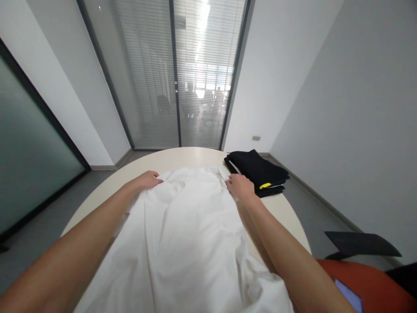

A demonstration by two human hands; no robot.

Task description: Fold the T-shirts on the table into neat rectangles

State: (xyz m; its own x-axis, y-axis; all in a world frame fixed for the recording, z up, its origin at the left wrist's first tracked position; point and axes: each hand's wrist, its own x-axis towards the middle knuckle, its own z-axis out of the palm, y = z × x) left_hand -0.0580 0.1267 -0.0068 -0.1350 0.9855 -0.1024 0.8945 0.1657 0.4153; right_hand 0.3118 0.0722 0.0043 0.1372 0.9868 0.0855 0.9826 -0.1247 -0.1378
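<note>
Fabric, white, opaque and softly creased, lies lengthwise over the round, cream-coloured counter in front of you, its far edge just short of the counter's far rim and its near part running out of view at the bottom. Both your arms reach forward along its sides. Your left hand grips the far left corner, thumb and fingers closed on the edge; your right hand pinches the far right corner, where a small fold gathers by the fingertips. Between your hands the far edge is rumpled, and a long crease line runs toward you on the left half. Nearer you, on the right, the white fabric bunches into loose folds beside your right forearm. Just beyond your right hand sits a stack of folded black cloth, at the counter's right edge, with a small bright yellow piece showing on its near side. Lower right, beside the counter, you have an orange-red chair seat with a flat black armrest. Past the counter stands a dark-framed glass partition with horizontal blinds.
</note>
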